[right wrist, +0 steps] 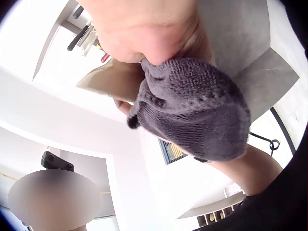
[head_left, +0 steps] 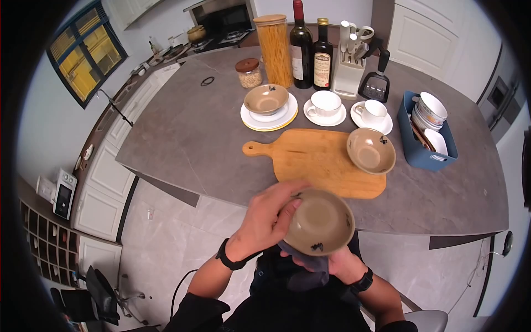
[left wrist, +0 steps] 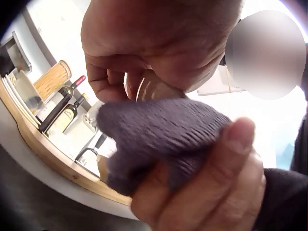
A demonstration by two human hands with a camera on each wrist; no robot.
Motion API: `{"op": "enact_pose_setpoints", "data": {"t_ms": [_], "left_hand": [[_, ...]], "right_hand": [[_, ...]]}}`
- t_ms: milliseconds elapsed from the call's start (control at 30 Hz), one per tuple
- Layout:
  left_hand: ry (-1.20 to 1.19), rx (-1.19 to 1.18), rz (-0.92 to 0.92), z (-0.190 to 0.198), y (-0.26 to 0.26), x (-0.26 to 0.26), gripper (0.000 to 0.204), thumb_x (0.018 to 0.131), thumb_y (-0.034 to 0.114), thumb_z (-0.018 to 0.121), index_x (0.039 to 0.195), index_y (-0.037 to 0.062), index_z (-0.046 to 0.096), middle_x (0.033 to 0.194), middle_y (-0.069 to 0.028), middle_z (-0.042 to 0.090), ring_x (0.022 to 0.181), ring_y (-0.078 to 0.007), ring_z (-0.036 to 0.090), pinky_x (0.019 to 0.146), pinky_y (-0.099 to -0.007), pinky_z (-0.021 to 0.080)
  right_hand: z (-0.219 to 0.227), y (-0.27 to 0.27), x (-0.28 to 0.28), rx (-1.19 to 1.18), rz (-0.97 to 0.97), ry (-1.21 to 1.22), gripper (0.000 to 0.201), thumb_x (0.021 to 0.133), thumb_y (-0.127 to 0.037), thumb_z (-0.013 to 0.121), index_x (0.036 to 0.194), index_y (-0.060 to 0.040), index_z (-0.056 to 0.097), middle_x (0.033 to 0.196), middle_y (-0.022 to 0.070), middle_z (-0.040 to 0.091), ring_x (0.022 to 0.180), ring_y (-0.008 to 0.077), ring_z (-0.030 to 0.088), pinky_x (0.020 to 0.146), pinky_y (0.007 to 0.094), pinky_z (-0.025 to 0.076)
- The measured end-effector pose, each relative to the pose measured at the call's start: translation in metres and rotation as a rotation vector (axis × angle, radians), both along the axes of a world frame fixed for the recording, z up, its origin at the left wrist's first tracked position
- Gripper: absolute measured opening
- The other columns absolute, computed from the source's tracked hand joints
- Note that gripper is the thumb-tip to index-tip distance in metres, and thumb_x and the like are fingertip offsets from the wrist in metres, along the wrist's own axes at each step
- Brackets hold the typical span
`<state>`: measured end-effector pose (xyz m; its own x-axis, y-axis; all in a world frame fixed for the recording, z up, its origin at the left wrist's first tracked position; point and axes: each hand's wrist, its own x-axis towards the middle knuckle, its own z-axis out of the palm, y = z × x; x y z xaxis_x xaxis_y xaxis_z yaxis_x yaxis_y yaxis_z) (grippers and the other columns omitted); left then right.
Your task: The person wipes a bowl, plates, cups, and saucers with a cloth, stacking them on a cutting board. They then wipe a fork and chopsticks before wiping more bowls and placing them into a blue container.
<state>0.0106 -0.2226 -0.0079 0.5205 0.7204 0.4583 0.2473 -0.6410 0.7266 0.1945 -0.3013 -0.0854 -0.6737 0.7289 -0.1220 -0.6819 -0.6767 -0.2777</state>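
Close to my body, in front of the table edge, a brown bowl (head_left: 322, 224) with dark leaf-like marks is held tilted with its inside toward the head camera. My left hand (head_left: 266, 218) grips its rim, thumb on the inner side. Under the bowl, my right hand (head_left: 345, 266) holds a dark grey cloth (head_left: 307, 276) against its outside. The left wrist view shows the right-hand fingers curled around the bunched cloth (left wrist: 166, 137). A similar bowl (head_left: 371, 151) stands on the right part of the wooden cutting board (head_left: 310, 157).
A third brown bowl (head_left: 266, 99) sits on stacked plates (head_left: 249, 123). Two white cups (head_left: 325, 105) on saucers stand beside it. Behind are a pasta jar (head_left: 275, 52), two bottles (head_left: 301, 52) and a utensil holder (head_left: 348, 77). A blue bin (head_left: 428, 157) with dishes is at right.
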Motion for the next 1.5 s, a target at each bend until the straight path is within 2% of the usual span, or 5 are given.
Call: {"op": "enact_pose_setpoints", "data": {"t_ms": [200,400,467,633,1500], "left_hand": [[0.0,-0.095,0.171,0.029,0.029,0.009,0.029,0.101,0.006,0.056,0.13,0.0026,0.056,0.109,-0.0147,0.071,0.102,-0.0264,0.07,0.091,-0.0353,0.052],[-0.077,-0.265,0.092,0.038,0.085,0.069,0.027,0.1,0.006,0.052,0.127,0.0043,0.053,0.101,-0.0139,0.068,0.068,-0.0246,0.069,0.064,-0.0339,0.054],[-0.062,-0.491,-0.01,0.041,0.097,0.099,0.027,0.104,0.013,0.05,0.129,0.0068,0.053,0.095,-0.0023,0.065,0.058,-0.0044,0.058,0.046,-0.0224,0.045],[0.05,-0.507,-0.082,0.035,0.121,0.149,0.029,0.102,0.014,0.051,0.13,0.0041,0.053,0.098,-0.0044,0.066,0.058,-0.0077,0.061,0.048,-0.0247,0.049],[0.17,-0.196,-0.034,-0.012,0.143,0.16,0.036,0.102,0.02,0.06,0.132,0.0001,0.062,0.113,-0.0148,0.073,0.086,-0.0204,0.072,0.077,-0.0339,0.057]], "right_hand": [[-0.009,-0.023,0.066,-0.16,-0.097,0.108,0.063,0.102,-0.05,0.045,0.128,0.0069,0.056,0.093,0.0342,0.07,0.04,0.0277,0.051,0.035,0.0316,0.038],[0.017,-0.04,0.11,0.002,-0.493,-0.215,0.059,0.1,-0.045,0.05,0.118,0.0099,0.062,0.093,0.0275,0.071,0.058,0.0309,0.068,0.047,0.0358,0.056],[0.017,-0.034,0.096,0.003,-0.613,-0.421,0.056,0.099,-0.043,0.053,0.117,0.0093,0.062,0.094,0.0257,0.071,0.061,0.0303,0.069,0.052,0.0379,0.059],[0.004,-0.034,0.112,0.151,-0.568,-0.718,0.04,0.102,-0.024,0.06,0.126,0.0079,0.064,0.117,0.0135,0.073,0.106,0.0204,0.07,0.093,0.0304,0.054],[0.015,-0.031,0.112,0.166,-0.439,-0.707,0.037,0.107,-0.021,0.054,0.128,0.0066,0.064,0.112,0.0064,0.073,0.102,0.0123,0.067,0.091,0.0262,0.052]]}}
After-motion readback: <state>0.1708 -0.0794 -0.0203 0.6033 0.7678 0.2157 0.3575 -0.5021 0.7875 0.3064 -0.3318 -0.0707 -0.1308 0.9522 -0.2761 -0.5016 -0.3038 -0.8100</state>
